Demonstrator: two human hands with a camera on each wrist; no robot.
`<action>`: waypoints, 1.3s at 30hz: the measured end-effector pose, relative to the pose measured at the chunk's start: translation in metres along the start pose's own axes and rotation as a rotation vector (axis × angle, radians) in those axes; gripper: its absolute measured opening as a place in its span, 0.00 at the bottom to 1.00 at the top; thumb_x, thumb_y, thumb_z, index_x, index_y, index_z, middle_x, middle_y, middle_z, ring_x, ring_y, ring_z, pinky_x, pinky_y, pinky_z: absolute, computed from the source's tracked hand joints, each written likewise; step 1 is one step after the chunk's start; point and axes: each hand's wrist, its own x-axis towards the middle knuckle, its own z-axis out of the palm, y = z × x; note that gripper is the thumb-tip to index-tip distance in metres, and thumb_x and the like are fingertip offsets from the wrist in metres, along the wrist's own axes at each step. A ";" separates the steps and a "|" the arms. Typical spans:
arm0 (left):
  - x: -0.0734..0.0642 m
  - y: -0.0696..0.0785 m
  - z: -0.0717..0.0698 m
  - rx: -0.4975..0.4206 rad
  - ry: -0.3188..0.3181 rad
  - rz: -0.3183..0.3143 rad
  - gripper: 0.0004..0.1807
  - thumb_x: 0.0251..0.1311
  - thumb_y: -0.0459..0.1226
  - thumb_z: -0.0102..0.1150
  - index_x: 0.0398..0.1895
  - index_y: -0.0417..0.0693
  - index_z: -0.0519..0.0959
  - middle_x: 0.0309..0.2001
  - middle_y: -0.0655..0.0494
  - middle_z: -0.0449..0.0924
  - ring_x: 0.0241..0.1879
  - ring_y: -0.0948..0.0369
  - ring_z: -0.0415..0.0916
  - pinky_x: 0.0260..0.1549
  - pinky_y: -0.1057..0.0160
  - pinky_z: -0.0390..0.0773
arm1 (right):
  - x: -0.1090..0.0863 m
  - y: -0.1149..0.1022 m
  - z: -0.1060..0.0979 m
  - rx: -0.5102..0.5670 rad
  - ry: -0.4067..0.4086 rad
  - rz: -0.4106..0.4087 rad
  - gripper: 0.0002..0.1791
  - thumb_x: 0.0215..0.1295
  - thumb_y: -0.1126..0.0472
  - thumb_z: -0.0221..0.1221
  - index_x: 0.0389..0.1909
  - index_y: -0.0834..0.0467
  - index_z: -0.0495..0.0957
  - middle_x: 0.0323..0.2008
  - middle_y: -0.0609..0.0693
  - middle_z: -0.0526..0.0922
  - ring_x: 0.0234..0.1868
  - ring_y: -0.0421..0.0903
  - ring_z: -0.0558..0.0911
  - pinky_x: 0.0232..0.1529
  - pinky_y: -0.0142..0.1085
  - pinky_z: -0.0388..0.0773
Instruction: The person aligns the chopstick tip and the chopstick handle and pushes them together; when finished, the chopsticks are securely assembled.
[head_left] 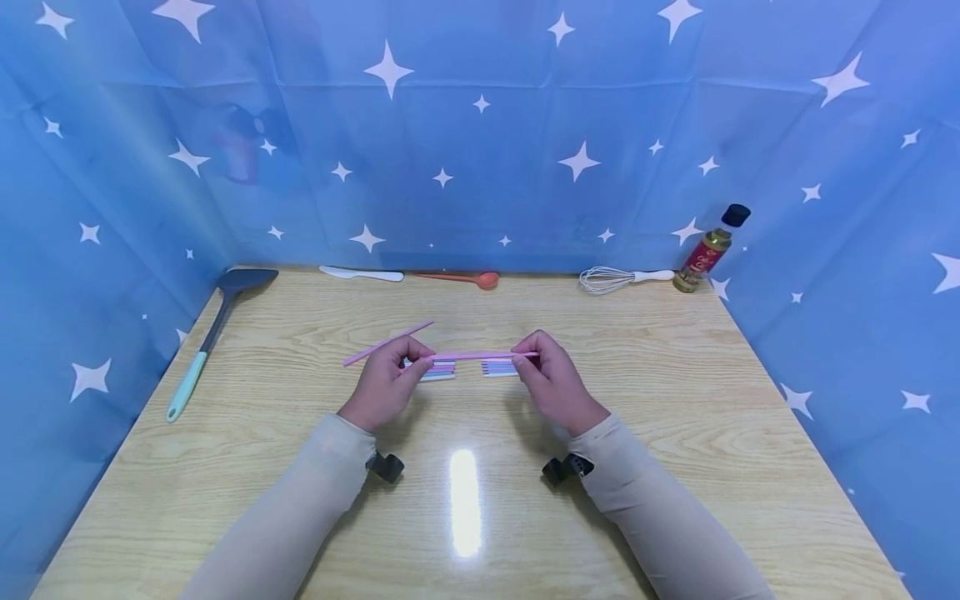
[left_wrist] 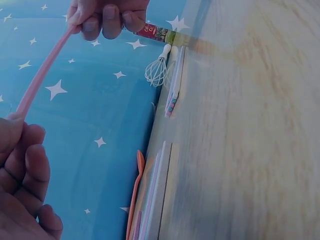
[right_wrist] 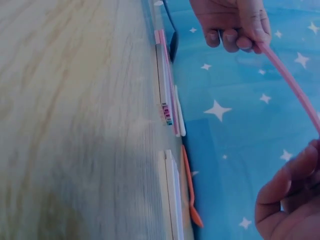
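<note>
Left hand (head_left: 386,379): thumb and forefinger pinch one end region of the pink stick, the other fingers curled.
Right hand (head_left: 553,382): thumb and fingertips pinch the opposite end region, a bit of the tip poking past.
Pink stick (head_left: 472,356): centre of the frame, spanning the two hands and raised off the table (head_left: 637,517).
Weight: probably very light, likely a plastic straw.
Stiffness: slim and gently bowed in the left wrist view, so likely springy; it could kink or flatten under a hard squeeze.
Surface: smooth-looking, perhaps slippery and apt to roll between fingers.
Best hold: a soft pinch near each end, as now, leaving the middle unpressed.
Left set of sticks (head_left: 441,372): just beside the left hand, partly hidden by it.
Right set of sticks (head_left: 498,367): near the right hand, a gap between the sets.
Loose pink stick (head_left: 390,342): slanting, left of centre.
Spoon (head_left: 487,281): upper middle, by the curtain (head_left: 480,125).
</note>
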 end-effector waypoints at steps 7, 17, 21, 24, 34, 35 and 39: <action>0.004 -0.004 -0.005 0.021 -0.029 -0.008 0.05 0.75 0.34 0.61 0.43 0.40 0.84 0.36 0.54 0.81 0.34 0.51 0.69 0.34 0.63 0.68 | 0.002 0.004 -0.003 -0.015 0.039 0.027 0.06 0.79 0.67 0.56 0.49 0.66 0.77 0.38 0.61 0.78 0.33 0.45 0.74 0.33 0.30 0.72; 0.017 -0.034 -0.063 0.189 0.161 -0.177 0.08 0.76 0.37 0.60 0.48 0.42 0.84 0.42 0.47 0.79 0.39 0.55 0.72 0.37 0.60 0.73 | 0.006 0.009 -0.005 -0.006 0.130 0.084 0.16 0.78 0.66 0.58 0.62 0.64 0.75 0.36 0.53 0.77 0.32 0.43 0.73 0.34 0.30 0.70; 0.017 -0.045 -0.083 0.258 0.267 -0.315 0.09 0.77 0.37 0.58 0.49 0.42 0.84 0.43 0.46 0.79 0.35 0.56 0.71 0.32 0.63 0.74 | 0.006 0.010 -0.004 0.013 0.112 0.076 0.11 0.77 0.66 0.59 0.54 0.68 0.78 0.34 0.53 0.76 0.30 0.41 0.71 0.32 0.29 0.68; 0.015 -0.049 -0.090 0.307 0.288 -0.380 0.10 0.77 0.39 0.58 0.50 0.43 0.85 0.45 0.46 0.80 0.36 0.55 0.73 0.35 0.61 0.72 | 0.006 0.010 -0.004 0.018 0.110 0.075 0.09 0.76 0.66 0.60 0.52 0.67 0.79 0.34 0.53 0.75 0.29 0.41 0.71 0.31 0.29 0.68; 0.013 -0.051 -0.092 0.445 0.227 -0.523 0.13 0.74 0.45 0.61 0.51 0.50 0.87 0.46 0.49 0.79 0.43 0.49 0.73 0.52 0.39 0.57 | 0.005 0.010 -0.005 0.013 0.084 0.099 0.09 0.77 0.65 0.60 0.52 0.65 0.79 0.34 0.54 0.76 0.30 0.43 0.71 0.32 0.30 0.69; 0.013 -0.050 -0.092 0.454 0.219 -0.536 0.13 0.73 0.45 0.62 0.51 0.51 0.88 0.47 0.49 0.80 0.44 0.48 0.73 0.52 0.38 0.56 | 0.005 0.010 -0.005 0.012 0.079 0.101 0.09 0.77 0.65 0.60 0.52 0.65 0.79 0.34 0.54 0.76 0.30 0.43 0.71 0.32 0.30 0.69; 0.012 -0.050 -0.093 0.482 0.182 -0.559 0.14 0.75 0.45 0.59 0.53 0.52 0.88 0.52 0.47 0.84 0.48 0.47 0.76 0.53 0.37 0.56 | 0.006 0.011 -0.005 0.004 0.060 0.109 0.11 0.77 0.65 0.59 0.53 0.68 0.78 0.34 0.54 0.74 0.30 0.43 0.71 0.32 0.31 0.69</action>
